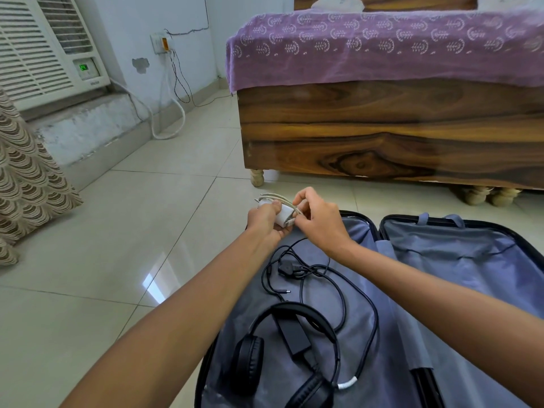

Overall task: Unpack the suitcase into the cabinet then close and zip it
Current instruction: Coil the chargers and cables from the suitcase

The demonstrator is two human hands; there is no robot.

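Open suitcase point(441, 251) lying flat on tiled floor point(117, 260), grey lining showing. Black headphones point(282, 357), black power adapter point(293, 334) and tangled black cable point(323, 278) resting in near-left half. Wooden bed point(382, 128) under purple cover point(382, 48) standing beyond; air conditioner point(44, 54) sitting far left. Left hand point(266, 222) gripping white charger point(281, 216) above suitcase's far-left corner; right hand point(319, 219) pinching its coiled pale cord point(279, 198).

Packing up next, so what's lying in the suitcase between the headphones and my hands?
In the head view, a tangled black power cable with its adapter brick.
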